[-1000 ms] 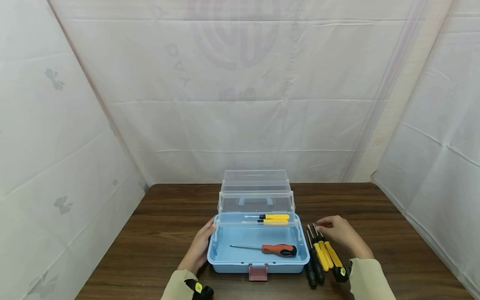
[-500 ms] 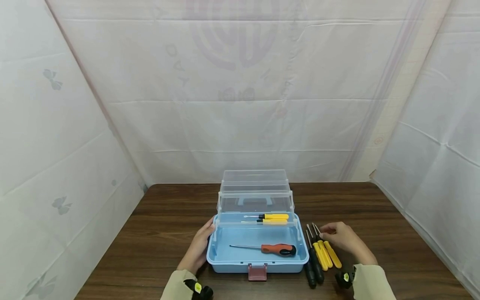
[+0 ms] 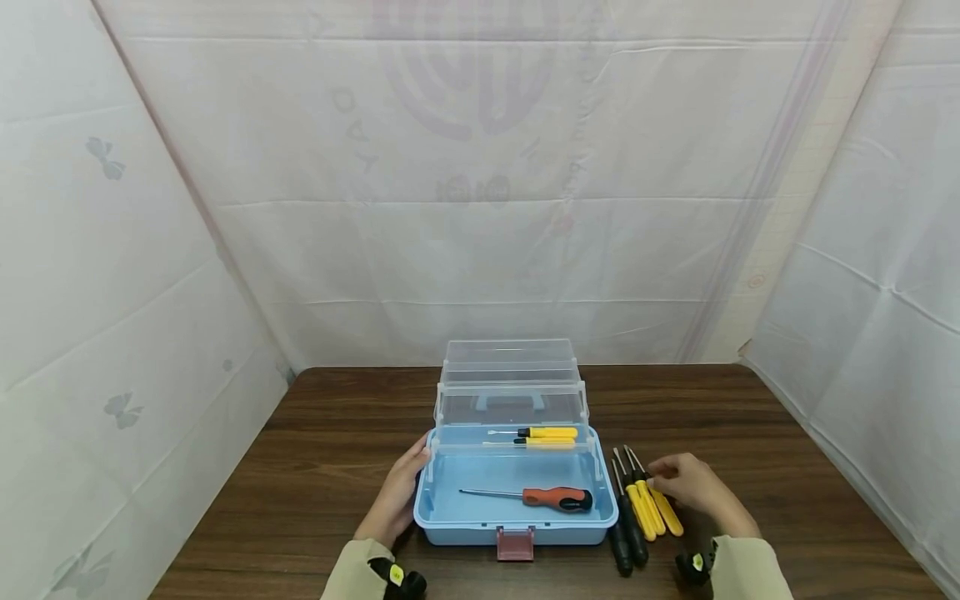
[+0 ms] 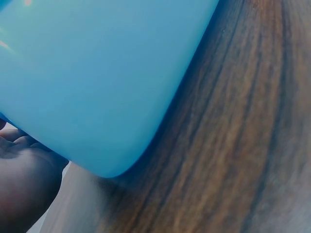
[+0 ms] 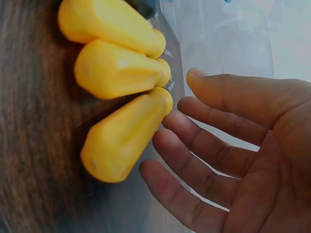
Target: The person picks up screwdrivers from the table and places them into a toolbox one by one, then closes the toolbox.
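Three yellow-handled screwdrivers [image 3: 652, 510] lie just right of the blue toolbox [image 3: 457, 536]; picking one seems our step, right hand [image 3: 693, 487] loose-fingered beside them, needing a pinch next. Our left hand [image 3: 393, 502] touches the toolbox, grip unclear.

1. One blue toolbox [image 3: 453, 536] was counted, fitted with one latch [image 3: 515, 546].
2. One red-and-black screwdriver [image 3: 553, 498] was seen inside it.
3. Two yellow-and-black screwdrivers [image 3: 553, 432] were noted at its back.
4. Two black-handled screwdrivers [image 3: 622, 552] and three yellow-handled screwdrivers [image 3: 667, 510] were found beside it.
5. One left hand [image 3: 395, 496] and one right hand [image 3: 693, 485] were shown.
6. One wood-grain table [image 3: 300, 483] was seen.
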`<state>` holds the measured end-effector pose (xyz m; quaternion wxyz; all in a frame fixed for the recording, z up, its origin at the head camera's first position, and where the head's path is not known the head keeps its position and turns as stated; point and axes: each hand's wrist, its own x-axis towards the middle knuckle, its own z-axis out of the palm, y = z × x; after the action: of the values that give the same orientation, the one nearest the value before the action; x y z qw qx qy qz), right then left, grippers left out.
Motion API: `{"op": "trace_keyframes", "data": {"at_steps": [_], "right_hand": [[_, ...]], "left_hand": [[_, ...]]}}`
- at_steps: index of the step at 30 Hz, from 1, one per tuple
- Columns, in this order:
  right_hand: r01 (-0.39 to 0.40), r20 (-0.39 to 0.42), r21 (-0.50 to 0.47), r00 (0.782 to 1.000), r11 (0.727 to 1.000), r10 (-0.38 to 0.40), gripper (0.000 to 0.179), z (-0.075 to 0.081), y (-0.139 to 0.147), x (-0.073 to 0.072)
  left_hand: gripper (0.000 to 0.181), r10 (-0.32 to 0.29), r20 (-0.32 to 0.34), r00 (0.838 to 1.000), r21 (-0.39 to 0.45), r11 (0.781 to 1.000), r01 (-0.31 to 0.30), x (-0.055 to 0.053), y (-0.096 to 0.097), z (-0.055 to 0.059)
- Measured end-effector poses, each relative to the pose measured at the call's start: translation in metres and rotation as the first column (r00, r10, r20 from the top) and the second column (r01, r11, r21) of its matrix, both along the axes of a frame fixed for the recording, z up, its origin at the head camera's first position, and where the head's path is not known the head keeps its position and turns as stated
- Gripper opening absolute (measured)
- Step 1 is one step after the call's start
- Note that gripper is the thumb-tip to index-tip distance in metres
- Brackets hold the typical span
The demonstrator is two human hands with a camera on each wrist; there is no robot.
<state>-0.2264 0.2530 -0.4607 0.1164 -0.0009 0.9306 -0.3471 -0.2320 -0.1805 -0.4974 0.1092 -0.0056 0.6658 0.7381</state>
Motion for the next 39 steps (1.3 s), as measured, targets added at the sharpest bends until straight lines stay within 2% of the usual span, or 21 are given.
{"op": "trace_keyframes", "data": {"at_steps": [19,39], "right_hand": [[0.037,0.110,-0.038,0.993,0.999,-0.033,0.036,-0.0017,0.0033,0.0033],[0.095,0.092,-0.035,0.992,0.995,-0.091,0.032,-0.0058,0.0035,0.0072]], "left_hand": [[0.055,-0.003,0.006,1.000,-0.013,1.000,0.003,0.0003,0.0008,0.0016],[0.054,-0.006,0.005,1.000,-0.011,1.000,0.006,0.0008,0.0014,0.0025]]}}
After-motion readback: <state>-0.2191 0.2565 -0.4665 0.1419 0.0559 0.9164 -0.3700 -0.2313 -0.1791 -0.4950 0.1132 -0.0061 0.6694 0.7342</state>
